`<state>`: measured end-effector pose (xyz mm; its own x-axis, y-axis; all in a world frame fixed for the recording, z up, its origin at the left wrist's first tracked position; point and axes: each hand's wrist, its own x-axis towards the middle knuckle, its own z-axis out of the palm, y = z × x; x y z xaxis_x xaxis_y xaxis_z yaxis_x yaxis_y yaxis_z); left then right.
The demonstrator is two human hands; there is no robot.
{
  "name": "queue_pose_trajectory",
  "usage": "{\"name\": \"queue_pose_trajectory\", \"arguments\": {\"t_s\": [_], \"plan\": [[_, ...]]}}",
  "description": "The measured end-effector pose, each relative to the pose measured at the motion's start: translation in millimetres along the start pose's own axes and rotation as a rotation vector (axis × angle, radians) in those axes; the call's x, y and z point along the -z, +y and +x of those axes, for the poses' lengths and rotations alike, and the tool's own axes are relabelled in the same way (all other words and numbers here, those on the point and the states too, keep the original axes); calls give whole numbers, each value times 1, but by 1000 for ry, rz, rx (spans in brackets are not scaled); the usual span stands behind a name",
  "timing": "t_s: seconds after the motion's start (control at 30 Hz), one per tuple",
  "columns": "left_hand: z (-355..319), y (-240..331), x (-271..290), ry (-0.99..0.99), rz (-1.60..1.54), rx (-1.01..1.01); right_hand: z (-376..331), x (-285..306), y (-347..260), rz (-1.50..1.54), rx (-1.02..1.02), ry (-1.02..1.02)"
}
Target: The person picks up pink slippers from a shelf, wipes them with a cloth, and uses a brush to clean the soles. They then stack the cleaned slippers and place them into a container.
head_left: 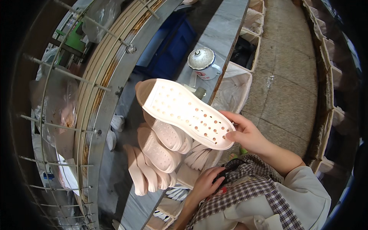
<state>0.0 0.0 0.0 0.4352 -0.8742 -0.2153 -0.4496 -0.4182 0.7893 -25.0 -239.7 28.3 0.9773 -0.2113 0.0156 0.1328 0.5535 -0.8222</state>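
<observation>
Head view: perforated sole [191,115] in the right hand [245,132], raised over the bench [226,28].
Right hand pinches the sole's near end, thumb on the holed face, fingers along the edge; far end points left, partly overlapping in view the stacked pale pink soles [159,153] on the bench. Left hand [207,184] lies against the checked apron [249,180], fingers bent; cannot tell whether it grips cloth. Beyond the sole: a lidded white mug [203,65], with a blue bin [170,42] to its left.
</observation>
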Motion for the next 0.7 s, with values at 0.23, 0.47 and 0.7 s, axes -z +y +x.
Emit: {"name": "queue_pose_trajectory", "arguments": {"t_s": [0.23, 0.47, 0.7], "plan": [[1, -15, -5, -6, -64, -120, -16, -18, -7, -140, 57, 46], [11, -11, -2, 44, -86, -109, -12, -10, -22, 304, -266, 54], [38, 40, 17, 638, 103, -239, 26, 17, -26, 545, -594, -57]]}}
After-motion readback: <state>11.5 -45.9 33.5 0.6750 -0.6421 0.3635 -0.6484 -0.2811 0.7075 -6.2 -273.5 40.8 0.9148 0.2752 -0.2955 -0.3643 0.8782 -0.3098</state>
